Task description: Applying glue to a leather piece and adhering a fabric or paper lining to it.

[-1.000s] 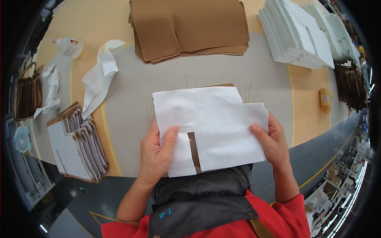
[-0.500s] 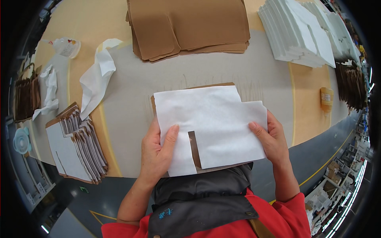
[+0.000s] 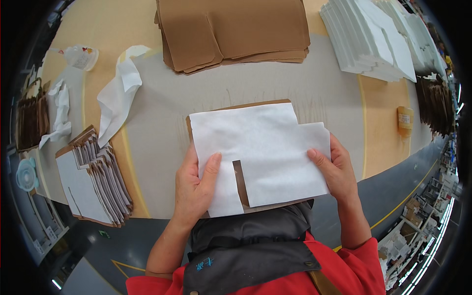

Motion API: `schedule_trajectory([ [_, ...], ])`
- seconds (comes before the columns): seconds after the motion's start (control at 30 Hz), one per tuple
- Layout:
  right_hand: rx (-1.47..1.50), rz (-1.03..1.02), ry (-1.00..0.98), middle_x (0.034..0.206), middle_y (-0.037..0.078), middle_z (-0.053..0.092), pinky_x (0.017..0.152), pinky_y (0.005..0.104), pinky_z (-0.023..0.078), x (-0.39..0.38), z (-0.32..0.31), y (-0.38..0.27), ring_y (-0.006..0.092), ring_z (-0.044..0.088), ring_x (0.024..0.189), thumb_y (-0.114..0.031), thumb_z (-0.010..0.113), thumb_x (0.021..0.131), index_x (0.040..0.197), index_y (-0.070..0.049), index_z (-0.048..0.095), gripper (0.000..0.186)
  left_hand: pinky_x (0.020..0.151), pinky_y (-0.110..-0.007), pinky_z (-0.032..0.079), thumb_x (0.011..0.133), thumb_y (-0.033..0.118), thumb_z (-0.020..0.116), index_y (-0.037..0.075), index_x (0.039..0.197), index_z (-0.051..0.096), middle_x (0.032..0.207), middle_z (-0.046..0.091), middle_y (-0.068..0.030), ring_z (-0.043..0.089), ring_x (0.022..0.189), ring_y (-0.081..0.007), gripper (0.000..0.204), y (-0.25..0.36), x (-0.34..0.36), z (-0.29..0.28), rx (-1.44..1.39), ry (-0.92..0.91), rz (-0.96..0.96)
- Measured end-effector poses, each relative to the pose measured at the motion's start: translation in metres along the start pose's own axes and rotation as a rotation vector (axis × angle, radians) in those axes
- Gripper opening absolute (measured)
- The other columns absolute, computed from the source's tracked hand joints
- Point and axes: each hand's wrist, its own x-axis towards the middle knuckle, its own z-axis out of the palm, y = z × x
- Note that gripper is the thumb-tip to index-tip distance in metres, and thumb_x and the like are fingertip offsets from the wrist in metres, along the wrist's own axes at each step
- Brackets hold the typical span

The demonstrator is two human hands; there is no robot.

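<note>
Centre frame: left hand and right hand both pinch the white sheet over a brown card, thumbs on top. Best to square the edges first, pressing flat.

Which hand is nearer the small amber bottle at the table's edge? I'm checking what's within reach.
Right. The right hand grips the white sheet's right edge, with the amber bottle just beyond it. The left hand holds the sheet's far side.
</note>
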Motion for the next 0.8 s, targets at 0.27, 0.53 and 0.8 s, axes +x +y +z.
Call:
schedule_trajectory([
  [0.27,0.040,0.006,0.017,0.117,0.006,0.065,0.092,0.0262,0.048,-0.001,0.002,-0.001,0.0103,0.059,0.106,-0.009,0.064,0.097,0.133,0.003,0.055,0.040,0.096,-0.029,0.047,0.099,0.010,0.061,-0.003,0.147,0.041,0.125,0.064,-0.0128,0.059,0.109,-0.0139,0.053,0.006,-0.001,-0.001,0.051,0.025,0.028],
  [0.53,0.070,0.012,0.003,0.119,0.007,0.065,0.093,0.0270,0.049,-0.001,0.000,0.002,0.0116,0.060,0.106,-0.008,0.065,0.096,0.135,0.003,0.054,0.042,0.104,-0.029,0.042,0.096,-0.001,0.059,0.009,0.159,0.022,0.135,0.059,-0.0137,0.055,0.121,-0.0149,0.073,0.017,-0.008,0.001,0.018,0.025,-0.045],
  [0.8,0.055,0.005,0.006,0.117,0.007,0.065,0.090,0.0268,0.050,-0.001,0.000,0.002,0.0114,0.062,0.103,-0.008,0.064,0.096,0.135,0.003,0.053,0.041,0.102,-0.029,0.044,0.096,0.005,0.063,0.006,0.148,0.046,0.130,0.063,-0.0138,0.057,0.118,-0.0142,0.054,0.022,-0.008,-0.005,0.196,-0.019,-0.076],
])
